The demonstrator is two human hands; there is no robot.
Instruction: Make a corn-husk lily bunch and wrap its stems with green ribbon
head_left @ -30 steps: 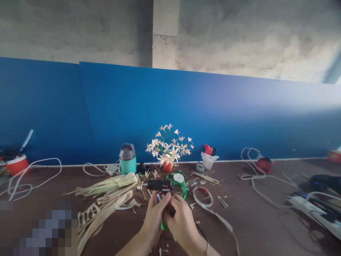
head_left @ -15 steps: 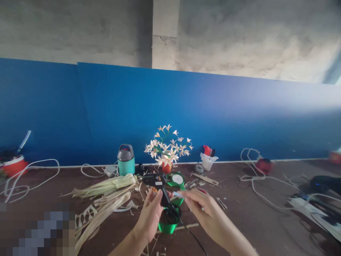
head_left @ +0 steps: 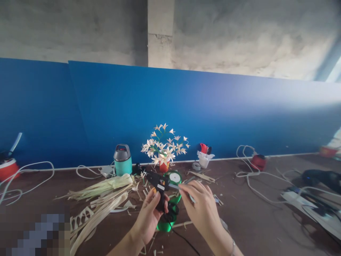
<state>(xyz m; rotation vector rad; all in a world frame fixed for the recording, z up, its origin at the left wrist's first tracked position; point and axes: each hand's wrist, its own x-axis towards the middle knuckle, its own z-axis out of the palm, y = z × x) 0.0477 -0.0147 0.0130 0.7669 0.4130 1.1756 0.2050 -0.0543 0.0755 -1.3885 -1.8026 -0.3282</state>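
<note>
My left hand (head_left: pixel 151 210) is wrapped round the handle of a black hot glue gun (head_left: pixel 160 187), whose nozzle points up and to the left. A translucent glue stick (head_left: pixel 173 186) is pinched between the fingertips of my right hand (head_left: pixel 203 203). Its front end meets the rear of the gun; whether it is inside the opening I cannot tell. Behind the gun stands an orange-red pot (head_left: pixel 163 167) of pale flowers (head_left: pixel 166 147) on green stems. Green ribbon rolls (head_left: pixel 174 176) and a green container (head_left: pixel 164 226) lie close to my hands.
Dried husk bundles (head_left: pixel 106 188) spread to the left. A teal and grey canister (head_left: pixel 123 161) stands at the back, with a white cup of tools (head_left: pixel 204 160) farther right. White cables (head_left: pixel 250 185) run across the right. The gun's black cord (head_left: pixel 183 240) trails toward me. A blue panel (head_left: pixel 119 106) borders the table.
My right hand has risen and brought the glue stick to the gun's rear. The gun has tilted, its rear end lower than before. My view has turned slightly right.
</note>
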